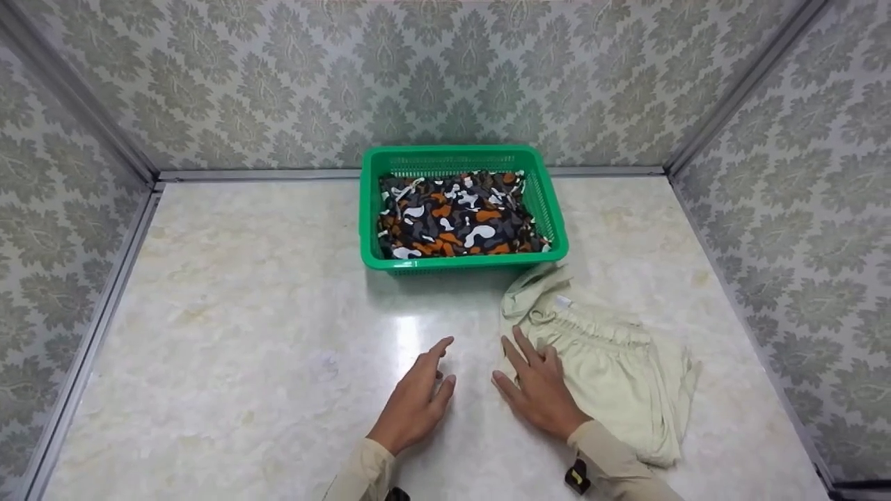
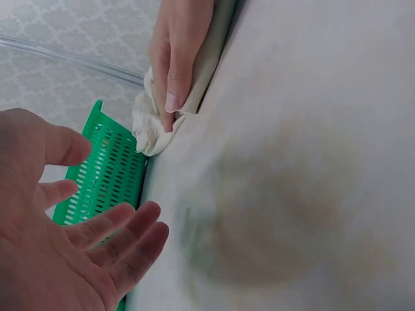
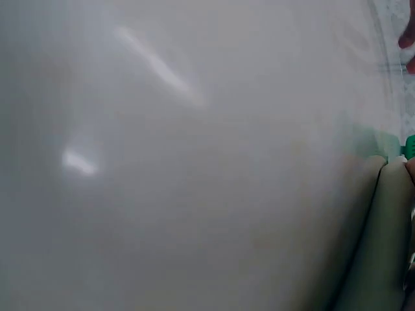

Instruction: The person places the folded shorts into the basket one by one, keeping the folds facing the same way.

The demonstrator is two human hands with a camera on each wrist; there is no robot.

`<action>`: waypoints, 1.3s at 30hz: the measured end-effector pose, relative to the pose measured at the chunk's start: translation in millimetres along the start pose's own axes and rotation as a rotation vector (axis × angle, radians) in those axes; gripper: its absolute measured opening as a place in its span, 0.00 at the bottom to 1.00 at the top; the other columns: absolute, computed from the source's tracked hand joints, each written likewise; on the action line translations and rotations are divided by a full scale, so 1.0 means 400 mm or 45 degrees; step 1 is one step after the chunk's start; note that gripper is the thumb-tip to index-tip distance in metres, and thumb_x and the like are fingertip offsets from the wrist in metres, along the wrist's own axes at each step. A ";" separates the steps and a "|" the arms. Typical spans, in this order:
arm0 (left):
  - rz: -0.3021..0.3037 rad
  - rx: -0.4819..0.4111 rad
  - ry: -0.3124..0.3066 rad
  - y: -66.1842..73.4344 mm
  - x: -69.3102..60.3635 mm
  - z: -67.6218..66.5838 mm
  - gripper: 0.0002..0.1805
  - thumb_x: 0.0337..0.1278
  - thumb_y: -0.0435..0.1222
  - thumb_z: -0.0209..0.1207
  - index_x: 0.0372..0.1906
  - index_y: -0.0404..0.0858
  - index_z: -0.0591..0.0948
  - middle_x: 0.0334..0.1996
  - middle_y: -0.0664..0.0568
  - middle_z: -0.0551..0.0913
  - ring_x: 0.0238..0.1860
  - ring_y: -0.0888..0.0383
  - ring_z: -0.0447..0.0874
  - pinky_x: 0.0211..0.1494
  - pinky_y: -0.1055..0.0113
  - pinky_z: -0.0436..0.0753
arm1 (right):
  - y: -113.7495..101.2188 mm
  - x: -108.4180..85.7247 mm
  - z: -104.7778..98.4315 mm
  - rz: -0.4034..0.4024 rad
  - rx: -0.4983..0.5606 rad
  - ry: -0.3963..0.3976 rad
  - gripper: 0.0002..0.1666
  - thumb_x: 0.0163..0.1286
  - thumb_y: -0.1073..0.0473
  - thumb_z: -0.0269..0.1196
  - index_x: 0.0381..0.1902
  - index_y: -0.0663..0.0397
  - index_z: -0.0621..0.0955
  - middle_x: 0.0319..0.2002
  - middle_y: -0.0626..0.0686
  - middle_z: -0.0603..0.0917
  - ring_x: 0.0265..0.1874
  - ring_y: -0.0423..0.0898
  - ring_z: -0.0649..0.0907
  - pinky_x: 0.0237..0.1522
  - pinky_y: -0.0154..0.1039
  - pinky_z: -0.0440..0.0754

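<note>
A pale green garment (image 1: 612, 376) with a gathered drawstring waistband lies folded on the right part of the table. My right hand (image 1: 539, 390) rests on its left edge, fingers extended and spread. In the left wrist view the right hand's (image 2: 181, 52) fingertips touch the pale cloth (image 2: 150, 126). To the left, my left hand (image 1: 412, 405) hovers over the bare tabletop with its fingers loosely extended, holding nothing. The right wrist view shows mostly tabletop, with a strip of the garment (image 3: 376, 240) at the lower right; most of the right hand is out of that frame.
A green plastic basket (image 1: 466, 264) stands against the back wall, holding cloth (image 1: 452, 216) with a black, orange, grey and white camouflage pattern. The marbled table (image 1: 230, 334) is bordered by patterned wall panels (image 1: 431, 76) with metal edging. The garment's upper left part lies close to the basket.
</note>
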State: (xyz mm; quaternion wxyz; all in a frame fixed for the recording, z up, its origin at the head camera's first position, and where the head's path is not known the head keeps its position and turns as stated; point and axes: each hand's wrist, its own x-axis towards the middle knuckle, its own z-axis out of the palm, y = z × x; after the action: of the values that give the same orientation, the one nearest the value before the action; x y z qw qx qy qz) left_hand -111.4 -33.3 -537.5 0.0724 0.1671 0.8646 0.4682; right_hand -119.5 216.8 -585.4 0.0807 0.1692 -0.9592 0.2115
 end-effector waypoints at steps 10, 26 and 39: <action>-0.066 -0.139 -0.089 -0.008 0.064 0.007 0.31 0.76 0.36 0.49 0.78 0.38 0.57 0.69 0.33 0.70 0.61 0.39 0.76 0.64 0.40 0.72 | -0.029 -0.029 0.021 -0.203 -0.017 0.049 0.36 0.71 0.45 0.65 0.71 0.55 0.74 0.73 0.59 0.69 0.46 0.55 0.69 0.47 0.52 0.68; -0.277 -0.331 0.013 -0.009 0.088 0.014 0.35 0.70 0.37 0.55 0.75 0.33 0.56 0.61 0.30 0.76 0.62 0.36 0.76 0.63 0.40 0.74 | -0.082 -0.021 0.025 -0.332 0.005 -0.252 0.39 0.76 0.35 0.55 0.77 0.45 0.67 0.78 0.50 0.61 0.63 0.65 0.69 0.63 0.62 0.66; -0.526 -0.457 0.185 -0.010 0.101 0.005 0.49 0.52 0.44 0.73 0.71 0.27 0.58 0.45 0.41 0.85 0.46 0.48 0.84 0.50 0.53 0.81 | -0.118 0.006 0.030 -0.424 0.145 -0.432 0.51 0.71 0.28 0.55 0.82 0.40 0.54 0.77 0.52 0.58 0.66 0.53 0.65 0.66 0.55 0.67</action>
State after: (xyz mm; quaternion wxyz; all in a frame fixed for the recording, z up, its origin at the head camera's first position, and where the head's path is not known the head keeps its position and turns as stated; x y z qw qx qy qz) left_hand -149.5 -19.5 -540.7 0.1327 -0.0620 0.7866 0.5998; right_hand -105.6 170.6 -577.8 -0.0575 0.3625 -0.9044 0.2175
